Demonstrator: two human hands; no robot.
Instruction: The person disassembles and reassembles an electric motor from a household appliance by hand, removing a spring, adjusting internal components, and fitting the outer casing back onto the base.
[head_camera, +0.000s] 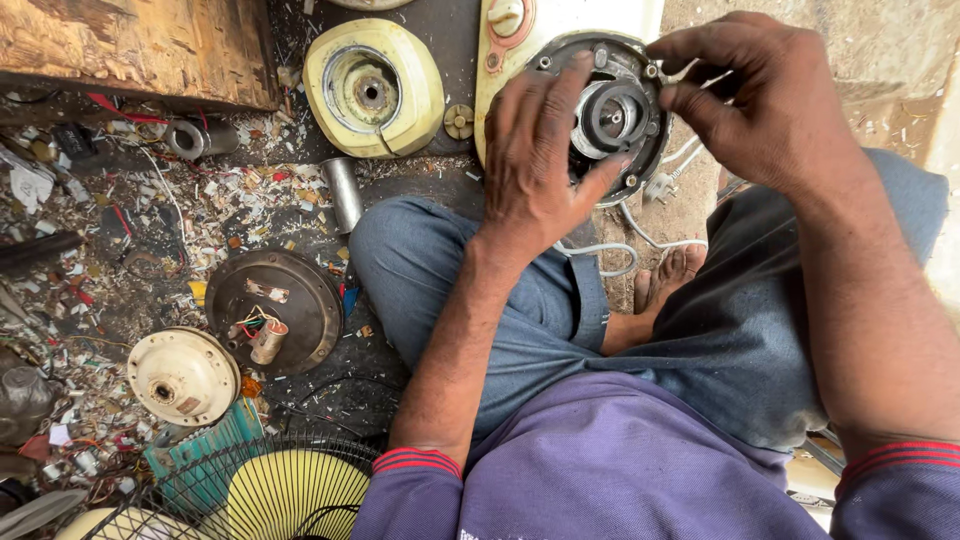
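Two hands work on one motor, a round metal unit set in a cream housing just past the person's knees. The left hand lies flat on the motor's left side, fingers spread and pressing down; it holds nothing. The right hand curls over the upper right rim, thumb and forefinger pinched together at the edge (what they pinch is too small to tell).

Around them: one cream round cover to the left of the housing, one small brass disc between the two, one short metal tube by the left knee, one dark round plate with wires and a capacitor on it, one pale dome cap beside that, and one wire fan guard over a yellow blade. A white cable loops under the motor, near one bare foot. Scraps litter the floor, and a wooden block sits top left.
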